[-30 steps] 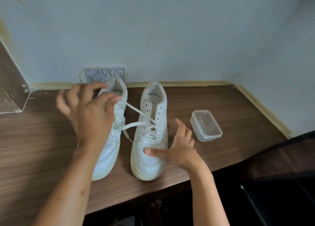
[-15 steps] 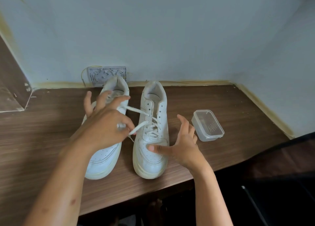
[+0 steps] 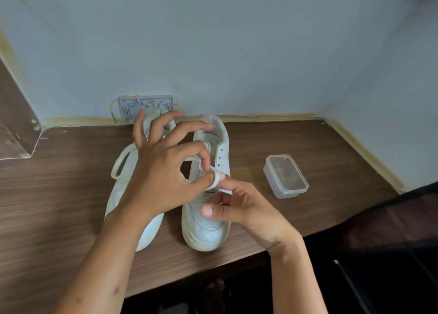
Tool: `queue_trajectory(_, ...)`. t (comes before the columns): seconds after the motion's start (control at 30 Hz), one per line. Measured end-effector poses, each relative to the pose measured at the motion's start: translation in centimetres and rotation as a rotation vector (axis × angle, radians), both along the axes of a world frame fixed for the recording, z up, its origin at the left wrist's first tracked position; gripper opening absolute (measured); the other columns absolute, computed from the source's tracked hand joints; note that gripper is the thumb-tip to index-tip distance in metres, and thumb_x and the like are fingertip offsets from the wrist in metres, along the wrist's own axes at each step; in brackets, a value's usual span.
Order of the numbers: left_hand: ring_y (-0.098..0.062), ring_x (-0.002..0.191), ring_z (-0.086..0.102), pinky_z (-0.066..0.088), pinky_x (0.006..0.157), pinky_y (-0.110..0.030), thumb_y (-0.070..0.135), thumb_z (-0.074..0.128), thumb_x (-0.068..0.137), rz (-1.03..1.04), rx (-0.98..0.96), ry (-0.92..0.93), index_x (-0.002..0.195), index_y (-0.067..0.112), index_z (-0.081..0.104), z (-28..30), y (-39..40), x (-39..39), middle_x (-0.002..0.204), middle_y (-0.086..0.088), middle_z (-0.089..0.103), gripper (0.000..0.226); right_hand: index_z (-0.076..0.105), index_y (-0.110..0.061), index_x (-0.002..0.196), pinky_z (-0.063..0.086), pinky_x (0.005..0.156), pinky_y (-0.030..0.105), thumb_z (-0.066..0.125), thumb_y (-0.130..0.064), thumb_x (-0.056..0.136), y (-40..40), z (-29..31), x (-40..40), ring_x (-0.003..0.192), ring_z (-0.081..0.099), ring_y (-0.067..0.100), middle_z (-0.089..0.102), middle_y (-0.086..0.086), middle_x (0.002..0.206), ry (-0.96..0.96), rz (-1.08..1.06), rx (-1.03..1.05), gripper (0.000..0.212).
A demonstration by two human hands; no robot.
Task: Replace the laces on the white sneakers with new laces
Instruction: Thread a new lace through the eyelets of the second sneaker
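Wood-grain desk (image 3: 296, 138) in a corner of pale blue-grey walls (image 3: 237, 48), daylit.

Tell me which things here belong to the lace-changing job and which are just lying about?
Part of the job:
- right sneaker
- left sneaker
- white lace, pinched by the left hand
- right hand, meeting it over the right sneaker

Just lying about:
- lidded clear plastic container on the wooden table
- grey plate against the wall

Two bare forearms with no sleeves, watch or rings; left hand (image 3: 161, 178) and right hand (image 3: 239, 209) ungloved, nails short.
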State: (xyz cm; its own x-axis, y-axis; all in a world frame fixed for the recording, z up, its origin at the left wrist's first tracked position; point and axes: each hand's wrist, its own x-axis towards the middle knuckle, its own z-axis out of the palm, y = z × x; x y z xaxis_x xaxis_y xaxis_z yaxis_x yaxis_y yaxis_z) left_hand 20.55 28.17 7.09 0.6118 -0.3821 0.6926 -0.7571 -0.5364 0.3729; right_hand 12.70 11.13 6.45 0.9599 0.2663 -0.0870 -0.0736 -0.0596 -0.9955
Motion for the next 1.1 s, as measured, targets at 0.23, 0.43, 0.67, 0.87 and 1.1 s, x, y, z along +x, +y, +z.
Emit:
queue_trajectory(0.23, -0.025, 0.113, 0.056, 0.027, 0.104, -0.061, 0.025, 0.074, 0.077, 0.128, -0.171, -0.045, 0.093, 0.027, 0.072, -0.2, 1.2, 1.4, 0.112, 0.014, 0.066, 0.017, 0.074, -0.02, 0.088, 0.039, 0.07, 0.022, 0.064, -0.029, 0.089, -1.8, -0.1, -0.2, 0.07, 0.053, 0.008, 0.07, 0.003, 0.091, 0.01, -0.041, 0.086, 0.013)
queue_trajectory(0.43, -0.014, 0.134, 0.032, 0.01, 0.113, -0.038, 0.021, 0.062, 0.071, -0.062, 0.02, 0.209, 0.11, 0.053, 0.063, -1.6, 2.9, 2.0, 0.135, 0.029, 0.05, 0.05, 0.075, -0.015, 0.085, 0.037, 0.062, 0.018, 0.08, -0.052, 0.072, -6.0, -0.9, -0.7, 0.066, 0.047, 0.007, 0.054, 0.006, 0.075, -0.035, -0.325, 0.07, 0.039)
queue_trajectory(0.67, -0.002, 0.144, 0.02, -0.003, 0.118, -0.051, 0.071, 0.058, 0.075, -0.254, -0.014, 0.256, 0.111, 0.05, 0.068, -1.7, -0.9, 0.3, 0.131, 0.032, 0.054, 0.043, 0.072, -0.007, 0.084, 0.037, 0.059, 0.015, 0.065, -0.022, 0.086, -3.5, -0.2, -0.1, 0.061, 0.047, 0.011, 0.058, -0.002, 0.066, -0.082, -0.306, -0.005, 0.017)
queue_trajectory(0.87, 0.012, 0.111, 0.048, 0.001, 0.117, -0.048, 0.055, 0.06, 0.081, -0.115, -0.095, 0.154, 0.086, 0.049, 0.068, -2.6, -0.3, 1.4, 0.081, 0.034, 0.062, 0.011, 0.071, 0.001, 0.089, 0.042, 0.06, 0.012, 0.064, -0.017, 0.089, -3.1, -0.2, 0.2, 0.06, 0.054, 0.005, 0.059, -0.004, 0.063, -0.068, -0.252, -0.02, 0.019)
queue_trajectory(1.1, -0.024, 0.106, 0.055, 0.016, 0.111, -0.058, 0.04, 0.07, 0.088, 0.584, -0.076, 0.164, 0.09, 0.027, 0.077, -2.4, 4.5, 2.5, 0.093, 0.001, 0.074, 0.015, 0.074, -0.024, 0.07, 0.036, 0.066, 0.019, 0.067, -0.033, 0.089, -5.9, -1.0, -0.6, 0.06, 0.043, 0.006, 0.049, -0.01, 0.058, -0.019, -0.452, -0.305, 0.022)
